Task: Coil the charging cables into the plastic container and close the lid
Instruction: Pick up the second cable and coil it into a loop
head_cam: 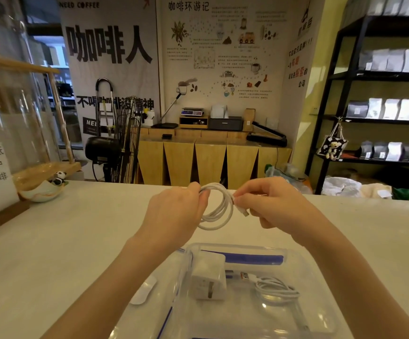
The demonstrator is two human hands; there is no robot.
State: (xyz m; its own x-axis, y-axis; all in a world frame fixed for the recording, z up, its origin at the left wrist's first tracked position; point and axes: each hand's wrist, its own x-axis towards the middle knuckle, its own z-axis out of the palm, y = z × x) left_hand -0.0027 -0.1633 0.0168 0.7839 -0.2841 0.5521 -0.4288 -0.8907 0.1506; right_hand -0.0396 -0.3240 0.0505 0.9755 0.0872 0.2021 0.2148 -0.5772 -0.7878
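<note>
— White cable (219, 209), wound into a loose ring, held up over the middle of the worktop (51, 241), clear of the surface.

— Held how?

— Left hand (176, 214) closed around the left side of the ring. Right hand (269, 206) pinched on the free end, fingertips together just behind the plug (245, 212). Both clamped on the same cable.

— And the plastic container (316, 277)?

— Near the front edge of the worktop, below the hands, open. Already inside: a white charger block (208, 277) toward its left wall, a second coiled white cable (278, 289) to the right of that, orange-tipped connector (246, 275) pointing at the block. Blue strip along the far wall. Clear blue-edged panel at the left side, probably the lid (169, 302) — hard to tell whether hinged or loose.

— Risks from here?

— Probably springing open. Loops look slack, nothing tying them, so letting go of the left-hand grip before the coil sits between the walls could let it unwind. Loose plug end could also hang over the rim and jam the lid. Not much free floor left beside the block and the other coil — dropping this ring on top might leave the pile too high to shut.

— Anything else nearby?

— Small bowl (40, 192) with a panda figure at the far left edge, well apart.
</note>
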